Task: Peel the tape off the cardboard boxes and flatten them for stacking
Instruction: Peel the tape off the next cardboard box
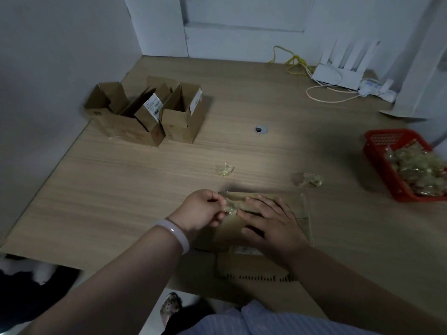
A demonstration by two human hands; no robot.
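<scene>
A flattened cardboard box [297,213] lies on the wooden table near its front edge. My right hand [271,223] rests flat on the box with its fingers spread, pressing it down. My left hand [203,209] pinches a crumpled strip of clear tape [230,207] at the box's left end. Two opened cardboard boxes [145,112] with white labels stand together at the back left. Two balls of peeled tape lie on the table, one [225,170] in the middle and one [312,178] further right.
A red plastic basket [384,163] filled with crumpled tape sits at the right edge. A white router [336,73] with yellow and white cables stands at the back right by the wall. A round cable hole [261,129] is in the table's middle.
</scene>
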